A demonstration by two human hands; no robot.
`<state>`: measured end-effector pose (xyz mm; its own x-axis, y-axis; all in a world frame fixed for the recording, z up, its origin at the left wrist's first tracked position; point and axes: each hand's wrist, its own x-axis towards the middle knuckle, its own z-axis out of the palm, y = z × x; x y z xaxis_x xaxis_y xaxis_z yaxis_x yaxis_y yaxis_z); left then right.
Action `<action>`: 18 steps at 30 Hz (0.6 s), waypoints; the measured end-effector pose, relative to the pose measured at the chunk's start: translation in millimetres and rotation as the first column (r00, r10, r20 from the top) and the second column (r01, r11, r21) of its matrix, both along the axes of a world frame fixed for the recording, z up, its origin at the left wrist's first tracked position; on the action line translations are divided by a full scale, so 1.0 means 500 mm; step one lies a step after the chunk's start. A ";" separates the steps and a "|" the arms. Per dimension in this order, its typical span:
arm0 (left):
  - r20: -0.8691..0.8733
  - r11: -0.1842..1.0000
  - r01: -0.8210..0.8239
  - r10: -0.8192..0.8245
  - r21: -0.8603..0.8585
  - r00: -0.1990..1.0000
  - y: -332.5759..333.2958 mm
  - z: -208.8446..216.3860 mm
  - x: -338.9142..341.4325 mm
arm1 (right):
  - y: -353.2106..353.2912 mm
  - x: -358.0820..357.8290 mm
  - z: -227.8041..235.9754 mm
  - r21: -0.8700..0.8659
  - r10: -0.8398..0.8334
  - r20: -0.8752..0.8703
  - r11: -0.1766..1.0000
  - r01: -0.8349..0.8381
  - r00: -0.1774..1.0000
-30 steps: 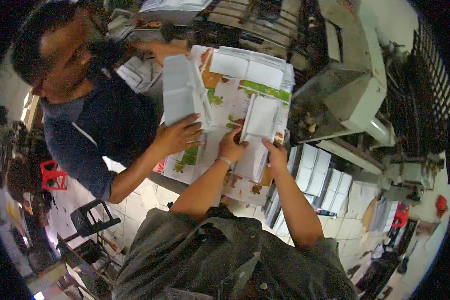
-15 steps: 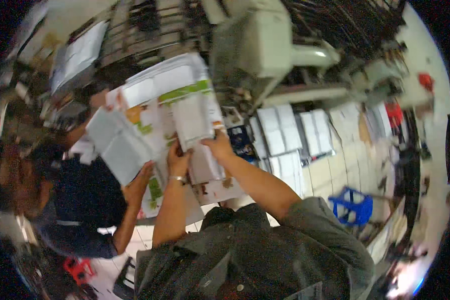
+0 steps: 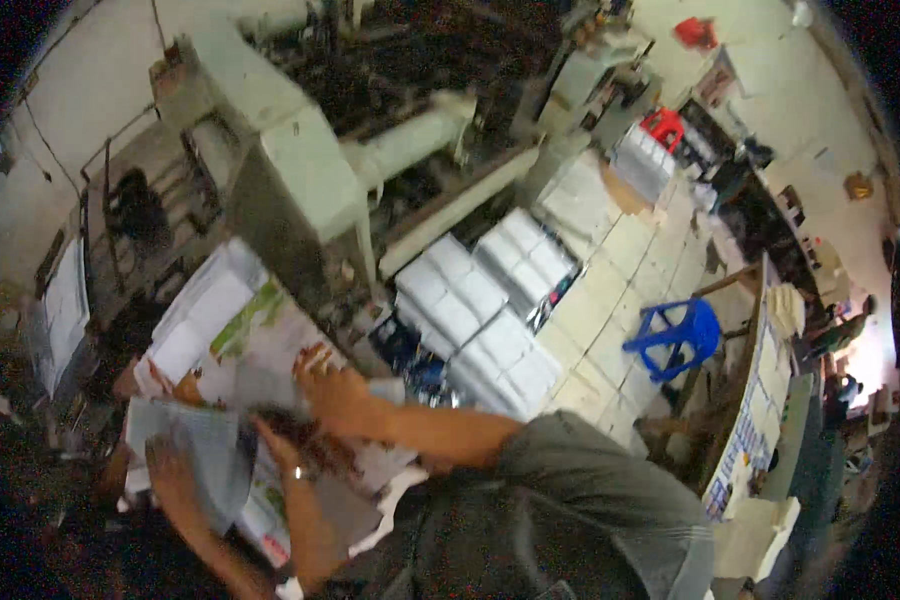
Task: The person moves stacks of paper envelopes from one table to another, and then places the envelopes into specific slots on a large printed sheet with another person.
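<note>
Hands (image 3: 335, 395) shifted left — flat glossy sheets (image 3: 240, 345)

Print workshop, big pale machine (image 3: 290, 180), stacked paper bundles (image 3: 490, 310), printed sheets (image 3: 260, 340)

The person wore a grey-green short-sleeved shirt (image 3: 570, 500), its cloth loose and creased over the shoulder and back. Both forearms were bare below the sleeves. A thin metal band (image 3: 295, 473) circled the left wrist. The hands were blurred, and showed no gloves.
</note>
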<state>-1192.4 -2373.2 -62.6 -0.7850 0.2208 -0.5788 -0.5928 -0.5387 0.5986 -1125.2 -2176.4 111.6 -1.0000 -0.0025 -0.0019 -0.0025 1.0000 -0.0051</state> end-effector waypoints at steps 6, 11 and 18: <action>-0.220 0.931 -0.152 0.080 -0.331 0.972 0.033 0.108 0.030 | -0.015 0.028 -0.021 -0.235 0.057 0.093 0.972 -0.034 0.994; -0.176 0.986 -0.003 -0.027 -0.168 0.984 0.010 0.093 0.024 | 0.027 0.083 0.002 -0.470 -0.013 0.091 0.881 0.054 0.996; -0.337 0.850 0.141 -0.347 -0.507 0.875 0.100 0.130 0.087 | 0.196 0.329 0.026 -0.810 -0.284 0.272 0.449 0.378 0.919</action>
